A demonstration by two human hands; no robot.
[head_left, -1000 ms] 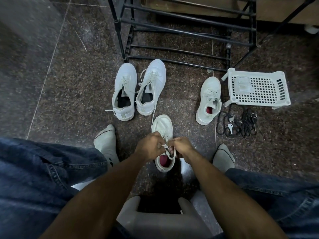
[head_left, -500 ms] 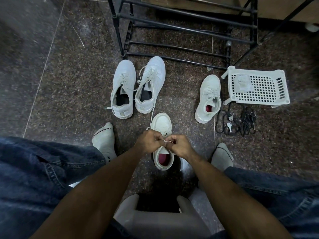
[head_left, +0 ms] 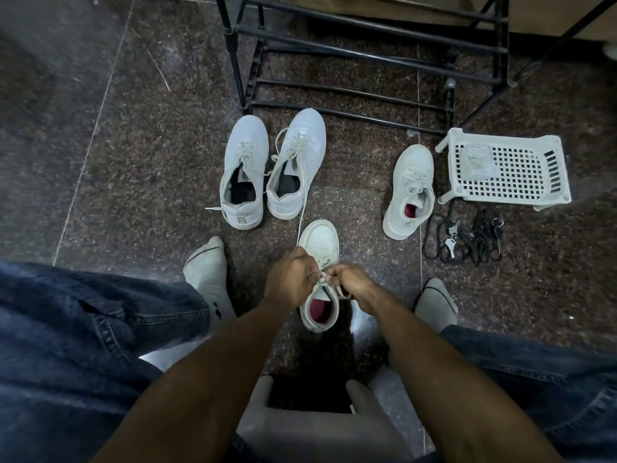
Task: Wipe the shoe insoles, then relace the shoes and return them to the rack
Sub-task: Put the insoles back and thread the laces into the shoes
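Left hand [head_left: 289, 281] and right hand [head_left: 350, 285], fingers curled, each pinch the white lace [head_left: 321, 279] over the near white sneaker [head_left: 319, 279], which sits on the floor directly beneath them, between the socked feet, red insole [head_left: 320, 309] showing.

head-worn wide-angle view, facing steeply down, close above the floor [head_left: 133, 162]

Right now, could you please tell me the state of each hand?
Left hand: pinching the white lace of the white red-lined sneaker.
Right hand: pinching the same lace.
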